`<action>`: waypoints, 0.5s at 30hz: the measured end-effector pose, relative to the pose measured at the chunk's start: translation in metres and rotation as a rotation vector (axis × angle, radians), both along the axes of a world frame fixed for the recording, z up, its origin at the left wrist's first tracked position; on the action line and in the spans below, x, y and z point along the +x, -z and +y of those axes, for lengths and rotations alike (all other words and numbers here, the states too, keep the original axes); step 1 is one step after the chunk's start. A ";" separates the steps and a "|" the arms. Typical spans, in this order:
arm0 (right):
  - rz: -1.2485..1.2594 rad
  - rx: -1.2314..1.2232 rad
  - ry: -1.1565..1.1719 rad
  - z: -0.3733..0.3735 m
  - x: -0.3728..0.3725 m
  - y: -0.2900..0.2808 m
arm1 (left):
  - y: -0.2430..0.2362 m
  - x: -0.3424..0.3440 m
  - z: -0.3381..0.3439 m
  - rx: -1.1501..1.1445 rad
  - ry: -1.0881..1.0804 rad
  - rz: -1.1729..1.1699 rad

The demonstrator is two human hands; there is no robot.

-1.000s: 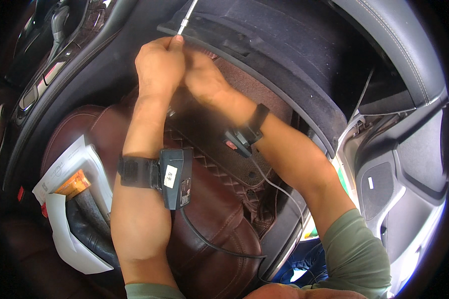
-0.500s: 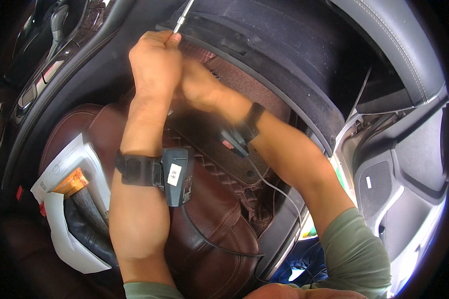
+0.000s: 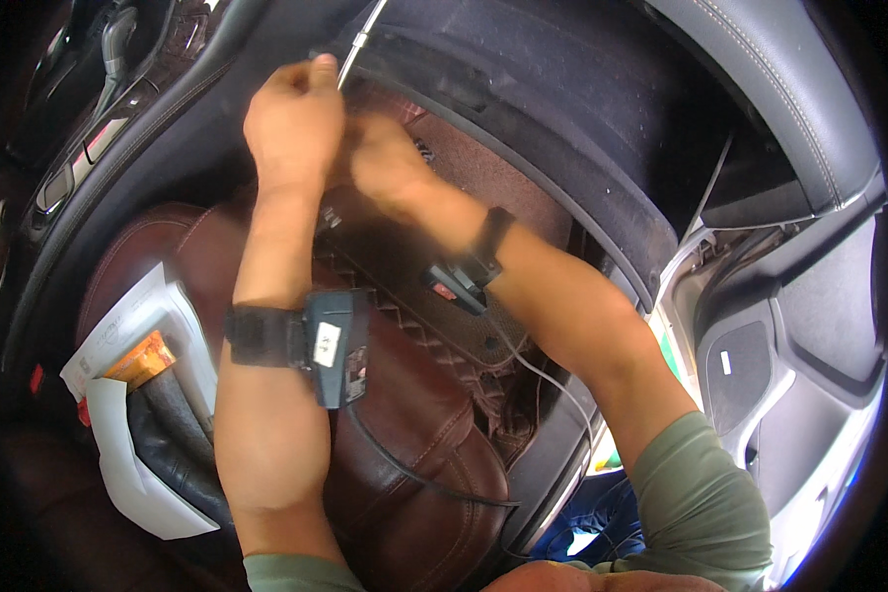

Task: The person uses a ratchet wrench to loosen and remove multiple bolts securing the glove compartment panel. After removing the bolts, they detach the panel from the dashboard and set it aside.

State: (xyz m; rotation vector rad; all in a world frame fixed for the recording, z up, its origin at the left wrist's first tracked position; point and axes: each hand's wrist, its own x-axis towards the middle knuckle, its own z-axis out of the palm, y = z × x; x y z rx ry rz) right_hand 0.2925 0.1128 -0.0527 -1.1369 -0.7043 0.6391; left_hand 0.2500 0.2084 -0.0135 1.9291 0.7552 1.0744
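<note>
Both hands have drifted up and leftward since a second ago. Nearest me, I see a brown leather seat (image 3: 414,474). Beyond it, my left hand (image 3: 294,123) pinches a thin metal rod (image 3: 357,44) beneath the dark dashboard (image 3: 523,109); my right hand (image 3: 390,163), blurred, seems curled close beside it.

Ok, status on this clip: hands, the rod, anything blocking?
Left hand closed on thin metal rod under the dash. Right hand beside it, blurred, grip unclear. Rod slants up out of view. Nothing blocking; brown seat below.
</note>
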 end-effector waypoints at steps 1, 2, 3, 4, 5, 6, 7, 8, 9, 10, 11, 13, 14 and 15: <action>-0.083 -0.041 0.029 0.003 0.003 0.001 | -0.003 -0.002 0.003 -0.287 0.073 -0.014; -0.166 -0.082 0.058 0.007 0.009 0.004 | -0.006 -0.005 0.006 -0.517 0.127 0.046; -0.246 -0.121 0.080 0.011 0.009 0.004 | -0.003 -0.007 0.011 -0.704 0.192 0.002; -0.268 -0.139 0.123 0.013 0.008 0.005 | 0.000 -0.008 0.016 -0.890 0.258 -0.044; -0.290 -0.157 0.167 0.014 0.008 0.006 | 0.005 -0.010 0.019 -0.965 0.253 -0.054; -0.307 -0.182 0.222 0.013 0.008 0.007 | 0.005 -0.013 0.012 -1.044 0.255 -0.054; -0.407 -0.294 0.241 0.012 0.002 -0.002 | 0.005 -0.019 0.011 -1.117 0.246 -0.067; -0.507 -0.406 0.260 0.009 -0.003 -0.012 | 0.008 -0.021 0.015 -1.128 0.264 -0.125; -0.614 -0.509 0.272 0.011 -0.008 -0.021 | 0.014 -0.025 0.021 -1.132 0.277 -0.192; -0.516 -0.386 0.226 0.012 0.002 -0.011 | 0.017 -0.021 0.019 -1.147 0.319 -0.249; -0.417 -0.262 0.179 0.015 0.017 0.007 | 0.020 -0.016 0.018 -1.162 0.376 -0.293; -0.108 -0.045 -0.078 0.004 0.021 0.001 | 0.014 -0.019 0.008 -1.167 0.328 -0.334; 0.060 0.076 -0.203 0.006 0.027 0.006 | 0.011 -0.020 0.005 -1.170 0.304 -0.354; -0.010 0.069 -0.204 0.005 0.030 0.003 | 0.014 -0.018 0.008 -1.195 0.275 -0.372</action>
